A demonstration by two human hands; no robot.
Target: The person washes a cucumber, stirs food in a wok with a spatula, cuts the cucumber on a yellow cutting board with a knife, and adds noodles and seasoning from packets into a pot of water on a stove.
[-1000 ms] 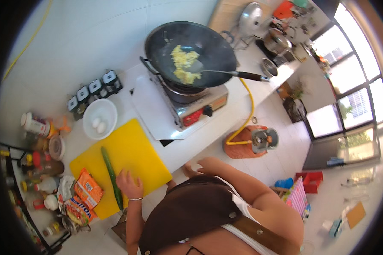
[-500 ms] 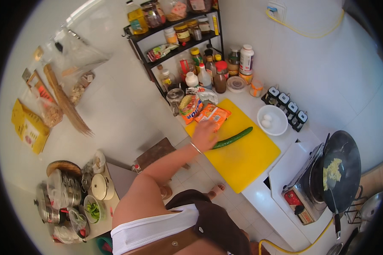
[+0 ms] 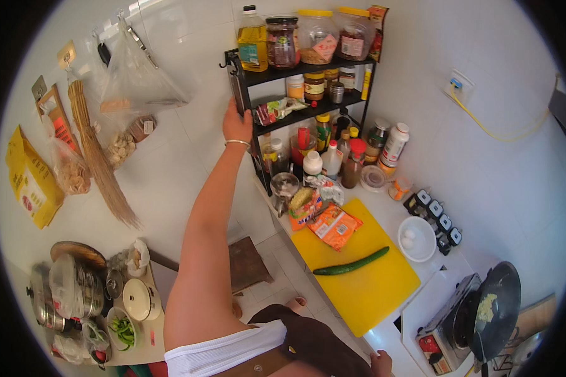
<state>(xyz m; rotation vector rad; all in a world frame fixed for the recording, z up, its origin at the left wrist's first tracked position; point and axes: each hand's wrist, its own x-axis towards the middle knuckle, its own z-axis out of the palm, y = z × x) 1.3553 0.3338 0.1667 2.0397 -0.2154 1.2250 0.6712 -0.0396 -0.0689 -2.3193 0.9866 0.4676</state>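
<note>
Left hand (image 3: 236, 121) raised beside the left end of the black rack (image 3: 264, 76); open room leftward along the white wall as far as the clear plastic bag (image 3: 141, 85). To its right, close by, shelves crowded with jars and bottles. Between left arm and yellow cutting board (image 3: 365, 308): brown stool (image 3: 248, 264) and tiled floor.

Dark hanging item (image 3: 235, 81) at the rack's left side: long, narrow, upright, lower part next to the fingertips. On the board, apart from the orange packet (image 3: 335, 226): cucumber (image 3: 351, 261), dark green, whole, slightly curved, lying slantwise.

Left hand partly open, fingers pointing up, thumb spread; touch or hold on the hanging item, cannot tell. Right hand (image 3: 380, 362) low, near the counter's front edge, seemingly curled; contents and degree of opening, cannot tell. Wok (image 3: 506, 286) handle cut off at lower rim. Exact kind of hanging item too small and shaded to make out.
</note>
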